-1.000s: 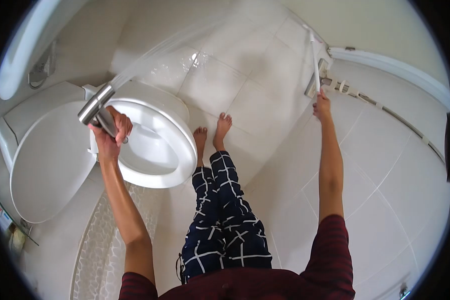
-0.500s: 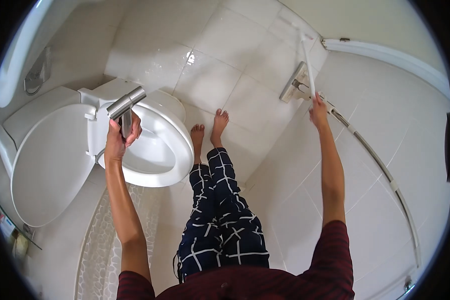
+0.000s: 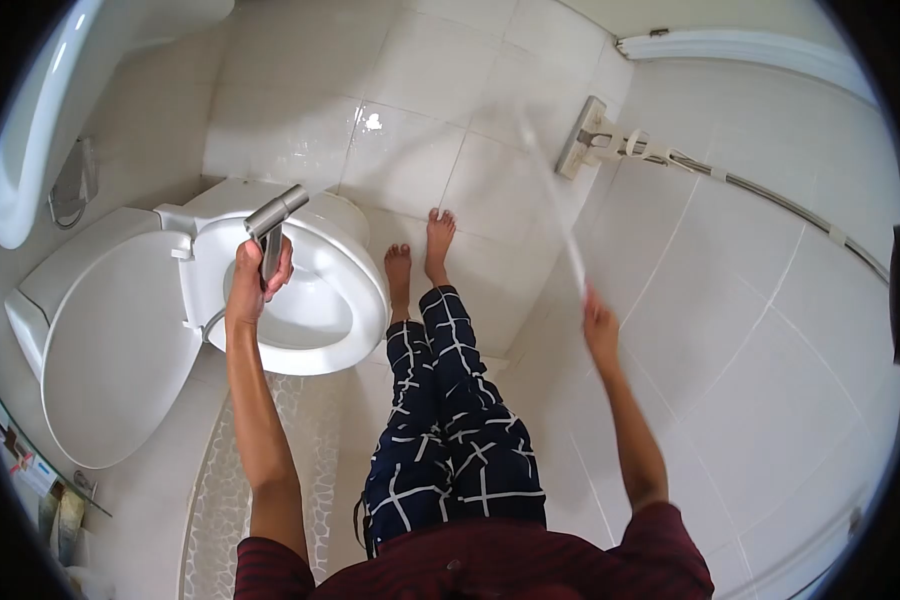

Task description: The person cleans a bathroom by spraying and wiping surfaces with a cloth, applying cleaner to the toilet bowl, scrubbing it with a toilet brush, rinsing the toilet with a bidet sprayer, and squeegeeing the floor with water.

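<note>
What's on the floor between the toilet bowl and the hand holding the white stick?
The person's own legs in checked trousers and bare feet stand between the toilet bowl and the right hand, in the head view.

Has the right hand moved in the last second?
Yes. The right hand has pulled back toward the body, away from the mop head by the wall; it holds a thin, blurred handle.

The floor [image 3: 420, 70] is made of big white tiles, and a wet patch [image 3: 372, 122] shines on it. A white toilet [image 3: 300, 290] with its lid up stands on the floor, and two bare feet [image 3: 418, 262] stand just beside it. A flat mop head [image 3: 581, 138] lies on the tiles farther off, near a curved white rail [image 3: 750, 45].
</note>
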The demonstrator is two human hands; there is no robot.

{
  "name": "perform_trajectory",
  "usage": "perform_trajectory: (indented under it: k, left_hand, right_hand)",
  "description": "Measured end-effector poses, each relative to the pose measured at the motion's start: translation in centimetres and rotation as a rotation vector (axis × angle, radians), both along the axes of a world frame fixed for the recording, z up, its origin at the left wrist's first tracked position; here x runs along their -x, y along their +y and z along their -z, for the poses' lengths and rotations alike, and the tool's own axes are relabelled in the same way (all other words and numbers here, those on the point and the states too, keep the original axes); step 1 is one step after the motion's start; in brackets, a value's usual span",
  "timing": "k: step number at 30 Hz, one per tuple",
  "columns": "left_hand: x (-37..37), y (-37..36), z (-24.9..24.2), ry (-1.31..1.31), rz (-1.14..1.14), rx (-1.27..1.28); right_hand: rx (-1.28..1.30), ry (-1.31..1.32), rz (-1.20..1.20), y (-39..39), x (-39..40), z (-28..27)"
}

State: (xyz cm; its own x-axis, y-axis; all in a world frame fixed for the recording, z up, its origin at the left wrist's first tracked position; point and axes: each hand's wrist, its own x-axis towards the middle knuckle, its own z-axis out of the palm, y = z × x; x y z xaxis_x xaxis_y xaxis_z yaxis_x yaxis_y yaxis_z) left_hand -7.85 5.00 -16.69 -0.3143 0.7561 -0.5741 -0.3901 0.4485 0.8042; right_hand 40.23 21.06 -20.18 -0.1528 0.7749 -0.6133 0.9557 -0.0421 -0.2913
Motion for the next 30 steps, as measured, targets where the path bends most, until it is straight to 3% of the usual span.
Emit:
perform_trajectory:
  k: [1, 2, 3, 4, 5, 7, 9, 10, 13, 15, 19, 23, 27, 30]
  left_hand:
    - [-0.1, 0.2, 0.5, 0.014, 0.002, 0.012]
    - [-0.3, 0.3, 0.7, 0.032, 0.022, 0.009]
    - [-0.9, 0.2, 0.8, 0.038, 0.042, 0.029]
    - [-1.5, 0.2, 0.9, 0.048, 0.065, 0.041]
    - [-2.1, 0.0, 0.9, 0.058, 0.088, 0.055]
    - [-1.9, -0.1, 1.4, 0.044, 0.102, 0.068]
    - [-2.9, -0.6, 1.3, 0.032, 0.113, 0.059]
    - [-3.4, -0.8, 1.4, 0.023, 0.114, 0.05]
    - [-3.9, -1.6, 1.9, -0.193, 0.047, -0.061]
    - [-4.0, -1.6, 1.6, -0.274, -0.115, -0.15]
    - [-1.4, -0.3, 0.0, -0.292, -0.147, -0.28]
    - [-0.7, 0.8, -0.8, -0.22, -0.092, -0.251]
    - [-0.9, 1.0, -0.2, -0.167, -0.016, -0.246]
    - [-1.0, 0.5, 0.9, -0.174, -0.034, -0.255]
  right_hand:
    - [-0.355, 0.244, -0.186, 3.1, 0.8, 4.4]
    - [-0.363, 0.164, -0.235, 7.4, 3.7, 6.9]
    - [-0.135, 0.086, -0.034, 11.5, 7.0, 9.2]
    - [0.016, 0.292, 0.294, 13.5, 9.7, 11.1]
    - [-0.111, 0.272, 0.222, 13.1, 9.4, 16.9]
    - [-0.312, 0.05, -0.062, 8.3, 9.7, 19.8]
    - [-0.413, 0.298, -0.027, -5.0, 4.5, 18.5]
    - [-0.277, 0.323, 0.002, -12.0, 0.7, 16.3]
    - [0.088, 0.005, 0.241, -27.7, -7.0, 5.7]
    - [0.118, -0.104, 0.27, -29.7, -8.3, -0.3]
    - [0.149, -0.157, 0.225, -27.4, -9.6, -6.0]
    - [0.026, -0.078, 0.148, -22.1, -6.6, -6.8]
    - [-0.271, 0.316, 0.044, -10.3, -1.7, 2.4]
    - [-0.473, 0.337, -0.012, 3.6, 4.8, 12.4]
